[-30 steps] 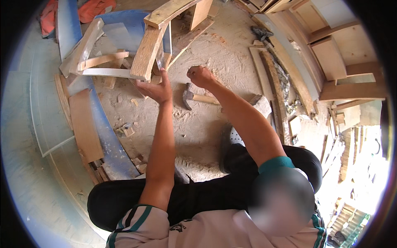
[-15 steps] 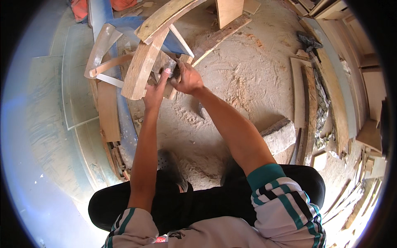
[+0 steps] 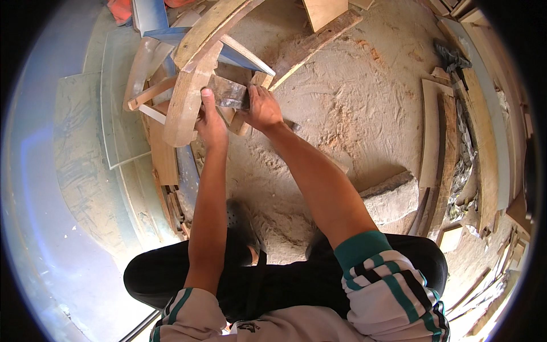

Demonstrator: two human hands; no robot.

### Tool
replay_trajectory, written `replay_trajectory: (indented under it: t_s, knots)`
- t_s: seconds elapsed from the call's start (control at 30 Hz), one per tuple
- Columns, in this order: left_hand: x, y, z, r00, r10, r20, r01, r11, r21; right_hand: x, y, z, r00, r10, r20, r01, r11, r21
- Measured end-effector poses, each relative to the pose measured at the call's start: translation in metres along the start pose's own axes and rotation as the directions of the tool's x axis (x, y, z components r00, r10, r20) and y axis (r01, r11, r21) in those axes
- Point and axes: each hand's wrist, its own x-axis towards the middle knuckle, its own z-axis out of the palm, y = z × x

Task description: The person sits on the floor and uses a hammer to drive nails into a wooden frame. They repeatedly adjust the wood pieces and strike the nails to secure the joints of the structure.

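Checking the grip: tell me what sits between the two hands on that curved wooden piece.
In the head view, a flat grey metal blade spans the gap; the left hand holds its near end against the curved wooden piece, the right hand its other end.

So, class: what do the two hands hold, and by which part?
Both hands grip a flat grey block: left hand at its left end, right hand at its right end.

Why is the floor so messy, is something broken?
Nothing looks broken. The mess is sawdust spread over the ground, with wooden planks and offcuts lying loose at odd angles along the right side. Both hands, left and right, hold a flat grey piece against a curved wooden frame.
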Motion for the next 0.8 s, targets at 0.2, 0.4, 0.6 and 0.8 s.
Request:
replay_trajectory:
  t_s: [0.2, 0.4, 0.6, 0.8]
  knots:
    - [0.005, -0.005, -0.003, 0.999, 0.045, -0.009, -0.045, 0.999, -0.017, 0.002, 0.003, -0.001, 0.999, -0.046, 0.010, 0.046, 0.996, -0.079]
    - [0.001, 0.002, 0.006, 0.995, 0.098, 0.029, -0.097, 0.994, -0.044, 0.004, 0.007, -0.002, 0.999, -0.039, 0.024, 0.042, 0.992, -0.123]
    - [0.004, -0.003, 0.006, 0.980, 0.196, 0.016, -0.195, 0.979, -0.064, -0.001, 0.005, -0.003, 0.997, -0.060, 0.048, 0.065, 0.992, -0.108]
    - [0.006, -0.004, 0.007, 0.985, 0.163, 0.047, -0.157, 0.980, -0.122, 0.000, 0.008, 0.000, 0.998, -0.049, 0.043, 0.055, 0.989, -0.139]
